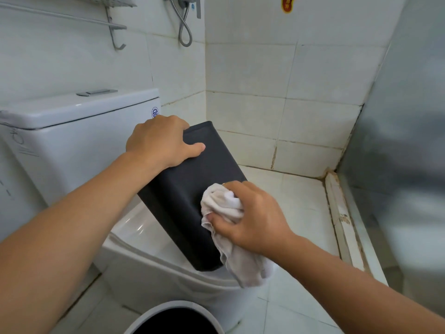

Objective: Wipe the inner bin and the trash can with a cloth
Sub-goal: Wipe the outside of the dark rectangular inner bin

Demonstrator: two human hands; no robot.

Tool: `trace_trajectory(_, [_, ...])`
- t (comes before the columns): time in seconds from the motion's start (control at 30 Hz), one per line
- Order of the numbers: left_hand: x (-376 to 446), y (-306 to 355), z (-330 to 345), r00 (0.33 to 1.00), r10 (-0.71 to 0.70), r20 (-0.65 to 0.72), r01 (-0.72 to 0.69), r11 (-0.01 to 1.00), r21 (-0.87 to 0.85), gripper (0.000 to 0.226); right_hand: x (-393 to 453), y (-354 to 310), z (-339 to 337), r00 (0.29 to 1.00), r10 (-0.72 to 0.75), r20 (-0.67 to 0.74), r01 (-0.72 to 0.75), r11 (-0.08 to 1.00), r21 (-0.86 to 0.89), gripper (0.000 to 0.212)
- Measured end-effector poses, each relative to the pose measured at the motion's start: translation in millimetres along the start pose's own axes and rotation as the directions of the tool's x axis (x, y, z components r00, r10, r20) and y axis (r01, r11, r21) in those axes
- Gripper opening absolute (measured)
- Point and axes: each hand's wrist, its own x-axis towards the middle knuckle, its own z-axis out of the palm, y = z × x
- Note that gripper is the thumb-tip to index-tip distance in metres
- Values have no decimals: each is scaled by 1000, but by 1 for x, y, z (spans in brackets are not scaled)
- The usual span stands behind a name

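Bin (pixel 187 189), matte black and boxy with rounded corners, leans tilted on the glossy toilet lid (pixel 149 239). My left hand (pixel 160 141) curls over its upper end; my right hand (pixel 250 218) pinches a crumpled white cloth (pixel 224 206) against its side.

The trash can (pixel 173 317) is cut off by the bottom edge. The fingertips of the left hand (pixel 160 141) are hidden behind the inner bin (pixel 187 194). The right-hand wall is blurred.

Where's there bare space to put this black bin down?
Bare floor tiles lie right of the toilet, up to the shower sill. The toilet lid is taken by the inner bin; below, the trash can crowds the floor.
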Motion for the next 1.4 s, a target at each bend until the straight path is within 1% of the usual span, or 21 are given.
trace_trajectory(0.07, [-1, 0, 0, 1000, 0, -5, 0, 1000, -3, 43, 4, 3, -1, 1000, 18, 9, -19, 999, 26, 39])
trace_trajectory(0.13, [-1, -2, 1, 1000, -8, -3, 8, 1000, -8, 42, 17, 12, -4, 989, 149, -18, -149, 988, 36, 36])
trace_trajectory(0.23, [-2, -7, 3, 999, -40, -9, 40, 999, -15, 43, 37, 23, -8, 937, 344, -63, -340, 938, 68, 37])
trace_trajectory(0.3, [-2, -7, 4, 999, -48, -13, 48, 999, -13, 42, 33, 17, -6, 953, 297, -57, -297, 955, 9, 37])
trace_trajectory(0.37, [-2, -5, 4, 999, -46, -16, 46, 999, -15, 43, 18, 4, -4, 990, 143, 9, -142, 989, -27, 35])
trace_trajectory(0.43, [-2, -4, 4, 999, -40, -18, 40, 999, -25, 44, 6, -2, -4, 998, 31, 63, -32, 999, 13, 38])
trace_trajectory(0.5, [-3, -1, 3, 1000, -22, -18, 22, 1000, -19, 44, 11, 6, -7, 996, 81, 42, -81, 997, 13, 39])
trace_trajectory(0.6, [-3, 2, 1, 1000, -13, -23, 14, 1000, 9, 44, 33, 24, -13, 940, 336, -52, -337, 942, -2, 40])
trace_trajectory(0.63, [-4, 4, 1, 1000, -16, -25, 17, 1000, 16, 44, 35, 27, -12, 926, 368, -83, -369, 929, -4, 42])
trace_trajectory(0.67, [-4, 4, 1, 999, -20, -27, 21, 1000, 22, 43, 33, 25, -10, 932, 349, -94, -353, 936, -20, 43])
trace_trajectory(0.77, [-3, 5, 1, 999, -20, -32, 21, 999, 31, 43, 9, 5, -4, 995, 104, -3, -104, 994, -32, 41])
trace_trajectory(0.83, [-3, 6, 0, 999, -9, -33, 10, 1000, 28, 44, 0, 0, -2, 999, 10, 35, -10, 1000, 1, 43])
trace_trajectory(0.87, [-3, 7, 0, 999, -1, -32, 2, 1000, 28, 44, 4, 3, -3, 999, 31, 12, -31, 1000, 0, 41])
trace_trajectory(1.0, [-3, 8, -1, 999, -8, -31, 8, 1000, 21, 45, 30, 19, -7, 949, 301, -99, -300, 954, 22, 38])
trace_trajectory(1.07, [-3, 8, -1, 1000, -7, -31, 7, 1000, 20, 45, 27, 16, -6, 963, 250, -103, -252, 968, -8, 38])
trace_trajectory(1.13, [-3, 10, -1, 1000, 0, -31, 1, 1000, 21, 45, 11, 8, -5, 997, 73, -21, -73, 997, -22, 38])
trace_trajectory(1.2, [-2, 11, 0, 999, 12, -34, -11, 1000, 26, 44, 3, 8, -7, 999, -6, 54, 5, 1000, 14, 40])
trace_trajectory(1.23, [-1, 11, 1, 999, 16, -34, -15, 999, 29, 44, 8, 11, -8, 999, 19, 44, -20, 1000, 10, 39])
trace_trajectory(1.33, [-1, 9, 1, 999, 7, -42, -5, 999, 37, 46, 33, 18, -12, 963, 265, -46, -264, 964, 14, 37])
trace_trajectory(1.37, [-1, 8, 2, 999, 0, -43, 2, 999, 37, 47, 36, 18, -12, 951, 301, -65, -301, 954, 18, 38])
trace_trajectory(1.4, [-1, 7, 2, 999, -7, -43, 8, 999, 36, 47, 35, 15, -11, 958, 278, -69, -278, 960, 1, 38])
